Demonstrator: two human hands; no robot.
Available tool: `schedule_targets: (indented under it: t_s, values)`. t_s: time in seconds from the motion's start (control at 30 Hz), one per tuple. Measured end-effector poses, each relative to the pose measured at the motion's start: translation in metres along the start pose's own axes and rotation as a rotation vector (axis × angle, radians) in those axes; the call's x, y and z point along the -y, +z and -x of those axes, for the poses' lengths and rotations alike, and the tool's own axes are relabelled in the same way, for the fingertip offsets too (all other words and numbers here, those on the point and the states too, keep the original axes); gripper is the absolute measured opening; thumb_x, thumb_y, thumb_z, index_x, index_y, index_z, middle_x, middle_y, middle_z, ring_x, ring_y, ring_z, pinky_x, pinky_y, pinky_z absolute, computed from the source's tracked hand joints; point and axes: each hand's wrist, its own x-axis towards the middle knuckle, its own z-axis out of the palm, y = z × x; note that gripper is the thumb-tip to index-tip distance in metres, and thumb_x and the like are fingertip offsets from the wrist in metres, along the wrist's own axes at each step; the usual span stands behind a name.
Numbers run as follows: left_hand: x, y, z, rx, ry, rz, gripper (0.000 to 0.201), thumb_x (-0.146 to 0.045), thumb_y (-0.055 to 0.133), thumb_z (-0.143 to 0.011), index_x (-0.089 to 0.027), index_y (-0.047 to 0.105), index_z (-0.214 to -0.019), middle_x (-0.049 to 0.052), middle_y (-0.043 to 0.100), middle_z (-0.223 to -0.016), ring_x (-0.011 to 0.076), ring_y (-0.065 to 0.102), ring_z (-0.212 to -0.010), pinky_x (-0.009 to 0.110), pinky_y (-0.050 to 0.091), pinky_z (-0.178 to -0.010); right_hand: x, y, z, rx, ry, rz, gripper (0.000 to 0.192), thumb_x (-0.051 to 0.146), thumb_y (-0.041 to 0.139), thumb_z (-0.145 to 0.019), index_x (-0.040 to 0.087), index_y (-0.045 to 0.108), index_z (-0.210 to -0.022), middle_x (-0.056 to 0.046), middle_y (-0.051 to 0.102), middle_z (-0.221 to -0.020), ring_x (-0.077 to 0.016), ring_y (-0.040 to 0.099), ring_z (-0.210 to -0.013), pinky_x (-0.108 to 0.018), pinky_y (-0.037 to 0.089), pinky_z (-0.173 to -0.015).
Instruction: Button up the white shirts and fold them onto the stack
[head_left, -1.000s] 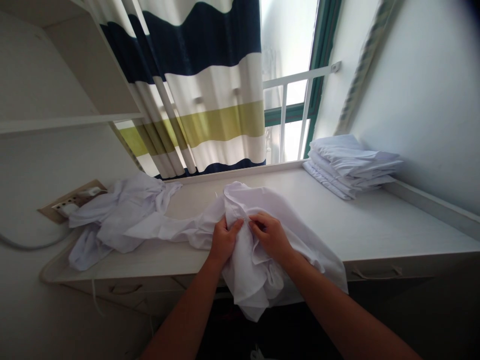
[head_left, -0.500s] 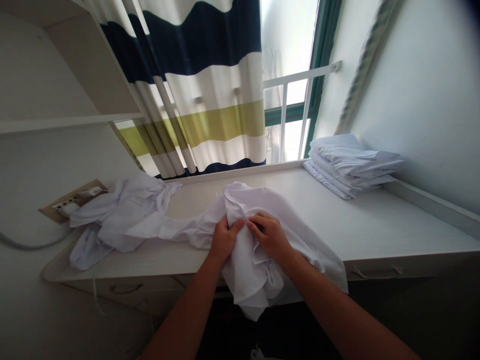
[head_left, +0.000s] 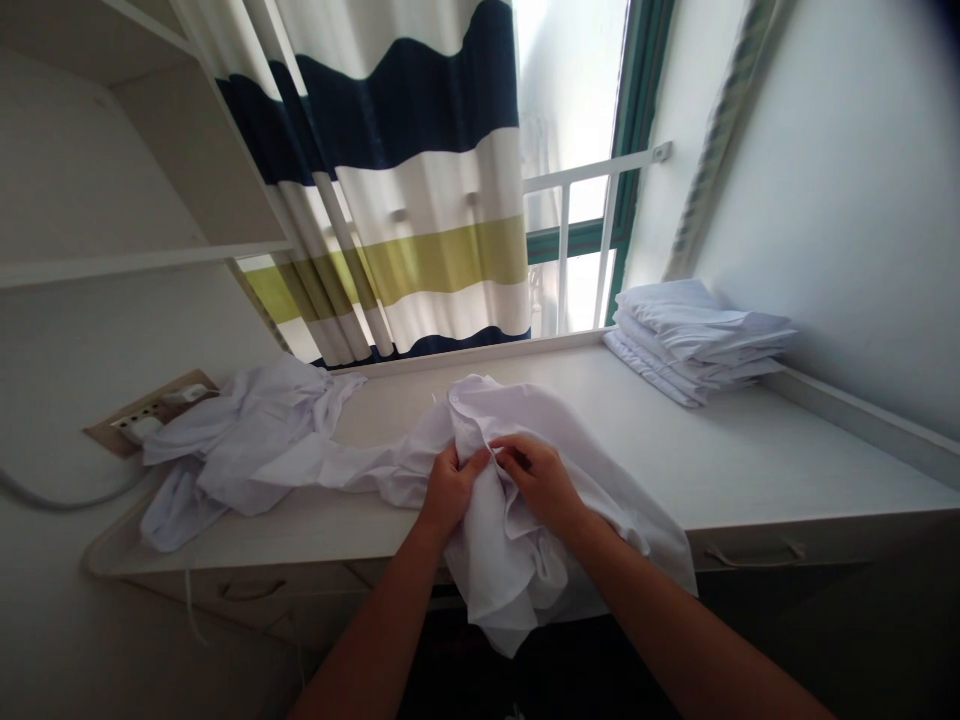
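Observation:
A crumpled white shirt [head_left: 570, 440] lies at the front of the white desk [head_left: 750, 470], part of it hanging over the edge. My left hand [head_left: 448, 488] pinches a fold of its fabric near the collar. My right hand [head_left: 541, 480] grips the cloth just beside it, fingertips almost touching the left hand. One sleeve trails to the left across the desk.
A heap of unfolded white garments [head_left: 240, 430] lies at the desk's left end, by a wall socket [head_left: 142, 415]. A stack of folded white shirts [head_left: 697, 335] sits at the back right by the wall. Behind are a striped curtain [head_left: 420, 200] and a window rail [head_left: 592, 170].
My hands have closed together on the shirt's fold. The view has tilted slightly, so everything sits a little lower in the picture.

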Motion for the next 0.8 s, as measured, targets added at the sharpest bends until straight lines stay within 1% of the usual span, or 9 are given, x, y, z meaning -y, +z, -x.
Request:
schedule_targets:
  t_s: [0.13, 0.23, 0.4, 0.57, 0.7, 0.8]
  values:
    - [0.0012, -0.0013, -0.0008, 0.048, -0.005, 0.0, 0.044, -0.045, 0.077, -0.075, -0.01, 0.073, -0.101, 0.01, 0.075, -0.088, 0.0207, 0.065, -0.072, 0.029, 0.05, -0.065, 0.0019, -0.0012, 0.0003, 0.014, 0.028, -0.028, 0.017, 0.027, 0.061, -0.089, 0.022, 0.072, -0.1, -0.002, 0.07, -0.084, -0.0169, 0.062, -0.076, -0.029, 0.047, -0.072]
    - [0.0009, -0.0018, -0.0018, 0.067, 0.025, -0.026, 0.042, -0.042, 0.077, -0.074, -0.01, 0.074, -0.101, 0.01, 0.076, -0.091, 0.0221, 0.067, -0.077, 0.029, 0.051, -0.07, 0.0016, -0.0013, 0.0001, 0.026, 0.032, -0.063, 0.016, 0.03, 0.064, -0.087, 0.021, 0.072, -0.098, -0.001, 0.068, -0.081, -0.0161, 0.06, -0.072, -0.028, 0.046, -0.068]
    - [-0.0011, -0.0001, -0.0019, -0.023, 0.122, -0.061, 0.041, -0.037, 0.08, -0.072, -0.013, 0.072, -0.104, 0.011, 0.076, -0.099, 0.0235, 0.067, -0.087, 0.031, 0.051, -0.076, 0.0011, -0.0004, 0.0, 0.012, 0.023, -0.072, 0.016, 0.033, 0.066, -0.087, 0.022, 0.071, -0.097, 0.0, 0.067, -0.079, -0.0157, 0.059, -0.071, -0.028, 0.046, -0.067]
    - [-0.001, -0.0005, 0.0011, -0.013, 0.089, -0.097, 0.033, -0.042, 0.076, -0.075, -0.012, 0.075, -0.09, 0.005, 0.074, -0.083, 0.0199, 0.064, -0.075, 0.027, 0.049, -0.067, 0.0021, 0.0003, -0.0003, -0.008, 0.023, -0.032, 0.014, 0.031, 0.065, -0.087, 0.022, 0.07, -0.097, 0.0, 0.067, -0.077, -0.0151, 0.059, -0.068, -0.028, 0.046, -0.067]
    - [0.0004, -0.0014, 0.0029, -0.012, 0.067, -0.116, 0.034, -0.044, 0.074, -0.076, -0.012, 0.076, -0.088, 0.004, 0.072, -0.08, 0.0171, 0.06, -0.069, 0.024, 0.045, -0.061, 0.0014, 0.0007, -0.0002, -0.009, 0.026, -0.013, 0.013, 0.029, 0.065, -0.087, 0.022, 0.07, -0.097, 0.0, 0.067, -0.076, -0.0148, 0.059, -0.067, -0.027, 0.046, -0.066]
    - [0.0004, -0.0009, 0.0036, -0.021, 0.078, -0.146, 0.034, -0.044, 0.073, -0.076, -0.011, 0.075, -0.082, 0.003, 0.07, -0.075, 0.0151, 0.056, -0.064, 0.023, 0.042, -0.057, 0.0012, 0.0006, -0.0001, -0.002, 0.019, 0.016, 0.012, 0.028, 0.064, -0.088, 0.022, 0.07, -0.097, 0.001, 0.066, -0.075, -0.0149, 0.059, -0.067, -0.027, 0.045, -0.065]
